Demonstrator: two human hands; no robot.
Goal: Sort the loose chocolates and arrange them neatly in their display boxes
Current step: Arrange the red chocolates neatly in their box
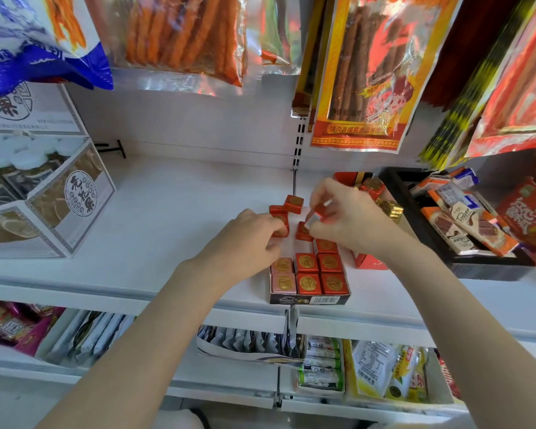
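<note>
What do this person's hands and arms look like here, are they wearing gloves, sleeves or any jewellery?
Both are bare. The left hand and right hand wear no gloves, and no rings, watch or bracelet show. The forearms are uncovered all the way to the bottom of the picture, so no sleeve is in view. Fingernails look short and plain, though they are too blurred to be sure.

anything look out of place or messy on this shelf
Yes. Several red chocolates lie loose and tilted on the white shelf behind the display box, not in its rows. Inside the box, two pink chocolates fill the left column beside red ones. Both hands are handling red pieces.
</note>
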